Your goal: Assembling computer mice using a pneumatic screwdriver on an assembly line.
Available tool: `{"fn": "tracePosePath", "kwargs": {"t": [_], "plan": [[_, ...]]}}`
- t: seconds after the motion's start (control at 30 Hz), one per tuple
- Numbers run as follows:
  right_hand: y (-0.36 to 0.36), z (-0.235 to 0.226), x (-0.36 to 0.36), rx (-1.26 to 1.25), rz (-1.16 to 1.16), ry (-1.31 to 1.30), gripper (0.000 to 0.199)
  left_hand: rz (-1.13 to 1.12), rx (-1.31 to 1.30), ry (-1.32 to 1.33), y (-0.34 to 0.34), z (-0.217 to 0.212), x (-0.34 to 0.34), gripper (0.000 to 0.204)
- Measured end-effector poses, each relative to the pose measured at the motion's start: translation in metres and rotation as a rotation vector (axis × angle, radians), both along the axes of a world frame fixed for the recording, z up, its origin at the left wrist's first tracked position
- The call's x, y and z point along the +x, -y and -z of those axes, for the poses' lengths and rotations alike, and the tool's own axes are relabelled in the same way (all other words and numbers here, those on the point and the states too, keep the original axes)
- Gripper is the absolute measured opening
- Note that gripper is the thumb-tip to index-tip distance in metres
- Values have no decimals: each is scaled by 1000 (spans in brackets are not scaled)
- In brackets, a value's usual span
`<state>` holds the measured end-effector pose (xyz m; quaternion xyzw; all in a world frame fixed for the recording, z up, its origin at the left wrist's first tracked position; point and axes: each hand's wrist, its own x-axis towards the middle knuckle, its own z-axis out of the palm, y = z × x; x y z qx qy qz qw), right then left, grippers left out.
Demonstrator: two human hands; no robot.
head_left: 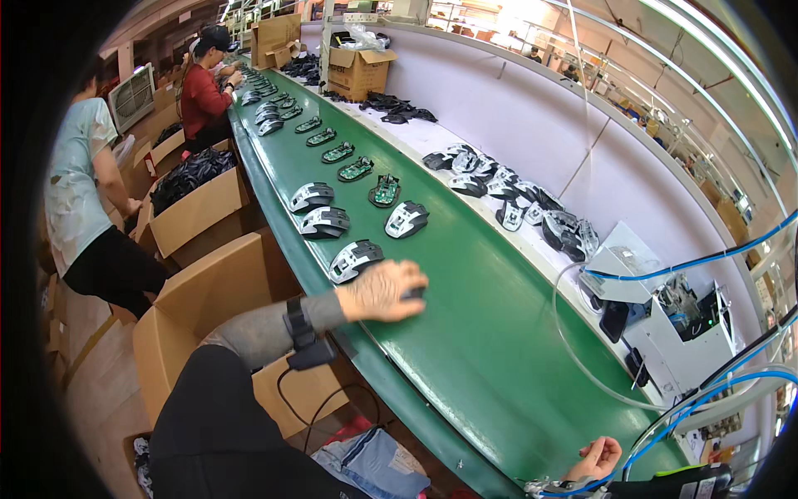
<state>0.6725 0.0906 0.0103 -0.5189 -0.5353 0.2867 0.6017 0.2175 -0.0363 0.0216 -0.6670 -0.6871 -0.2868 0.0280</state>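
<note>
My left hand [384, 291] reaches over the green conveyor belt [490, 333], its fingers closed over a dark computer mouse [413, 293] that is mostly covered. Just beyond it sits a white and black mouse [356, 260], with another mouse [325, 222] behind. A further mouse [407, 219] lies nearer the middle of the belt. Farther up are open mouse bases with green circuit boards [384, 191]. At the lower right, my right hand [600, 457] is curled above the belt's near end. Whatever its fingers hold, if anything, is hidden.
Mouse shells [507, 187] are heaped on the white ledge along the right. A white machine [682, 333] with blue hoses stands beyond my right hand. Cardboard boxes [216, 283] line the left side, where two people [208, 96] are near the belt.
</note>
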Motion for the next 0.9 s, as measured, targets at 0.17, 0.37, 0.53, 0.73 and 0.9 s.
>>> {"fn": "tracePosePath", "kwargs": {"t": [0.17,0.37,0.53,0.73,0.9], "plan": [[-13,14,4,-18,59,79,8,-634,68,86,-75,-37,-164,49],[11,-28,-21,88,7,85,24,-833,-187,189,-135,7,-227,61],[-1,-4,-8,51,-26,113,26,-872,-350,121,-153,33,-235,58],[-5,14,17,2,-8,258,22,-873,-401,86,-153,27,-220,58],[-12,37,26,13,-79,451,19,-474,-253,519,-113,25,-250,64]]}}
